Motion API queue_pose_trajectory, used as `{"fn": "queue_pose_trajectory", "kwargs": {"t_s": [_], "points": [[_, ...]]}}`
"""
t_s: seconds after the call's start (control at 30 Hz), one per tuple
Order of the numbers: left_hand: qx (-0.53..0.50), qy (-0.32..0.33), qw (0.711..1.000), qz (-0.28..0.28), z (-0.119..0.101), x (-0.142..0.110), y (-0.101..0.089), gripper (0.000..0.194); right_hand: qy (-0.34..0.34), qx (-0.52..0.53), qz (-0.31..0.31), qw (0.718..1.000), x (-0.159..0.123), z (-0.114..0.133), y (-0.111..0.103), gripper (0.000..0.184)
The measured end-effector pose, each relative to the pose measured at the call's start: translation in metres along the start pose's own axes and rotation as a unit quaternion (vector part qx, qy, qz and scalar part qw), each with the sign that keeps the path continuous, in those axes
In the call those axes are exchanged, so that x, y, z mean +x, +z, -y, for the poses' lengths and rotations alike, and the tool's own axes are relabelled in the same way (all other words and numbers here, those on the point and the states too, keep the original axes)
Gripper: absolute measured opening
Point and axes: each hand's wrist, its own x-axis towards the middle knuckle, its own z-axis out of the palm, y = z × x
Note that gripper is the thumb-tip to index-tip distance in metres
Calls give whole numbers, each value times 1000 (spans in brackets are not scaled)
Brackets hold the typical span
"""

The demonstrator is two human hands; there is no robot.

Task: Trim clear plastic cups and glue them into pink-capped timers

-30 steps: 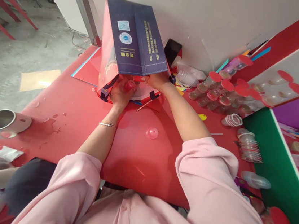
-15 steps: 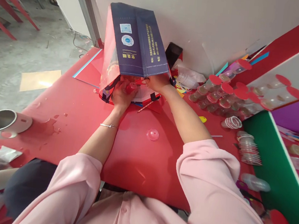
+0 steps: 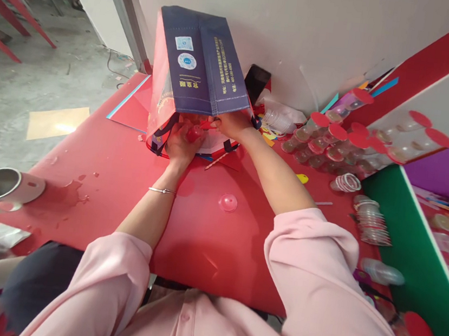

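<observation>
A dark blue and red bag (image 3: 196,66) lies on its side against the wall, its mouth towards me. My left hand (image 3: 180,145) is inside the mouth, its fingers wrapped round a small clear plastic cup (image 3: 194,132). At the right side of the mouth is my right hand (image 3: 233,125), under the bag's upper edge. Its fingers are curled and partly hidden, so what they grip cannot be made out. A clear domed lid (image 3: 228,202) rests on the red table (image 3: 191,235) between my forearms.
A metal mug (image 3: 9,185) stands at the table's left edge beside spilled water. To the right are lidded cups (image 3: 336,141), stacked clear cups (image 3: 372,221) and a green panel (image 3: 392,205). A phone (image 3: 256,83) leans on the wall. A thin stick (image 3: 217,160) lies before the bag.
The whole view has shifted slightly. Both hands stay at the bag's mouth, with the left still round the plastic cup; little else differs.
</observation>
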Motion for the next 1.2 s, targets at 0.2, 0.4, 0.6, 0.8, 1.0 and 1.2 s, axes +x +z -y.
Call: {"fn": "queue_pose_trajectory", "kwargs": {"t_s": [0.2,0.4,0.6,0.8,1.0,1.2], "points": [[3,-2,1000,-7,1,1,0,48,-21,16,4,1000,5,-2,1,28],[-5,2,1000,-4,3,1,-1,47,-30,11,7,999,5,-1,-1,31],[-6,-6,1000,5,0,1,-2,46,-25,-19,16,999,2,5,-9,32],[-5,-1,1000,9,-2,0,-3,48,-26,-52,20,998,1,16,-18,29],[-15,-4,1000,23,-4,-1,-5,50,-31,-70,23,997,1,19,-20,29],[-20,-3,1000,21,-3,0,-4,51,-16,-84,25,996,0,21,-22,28]]}}
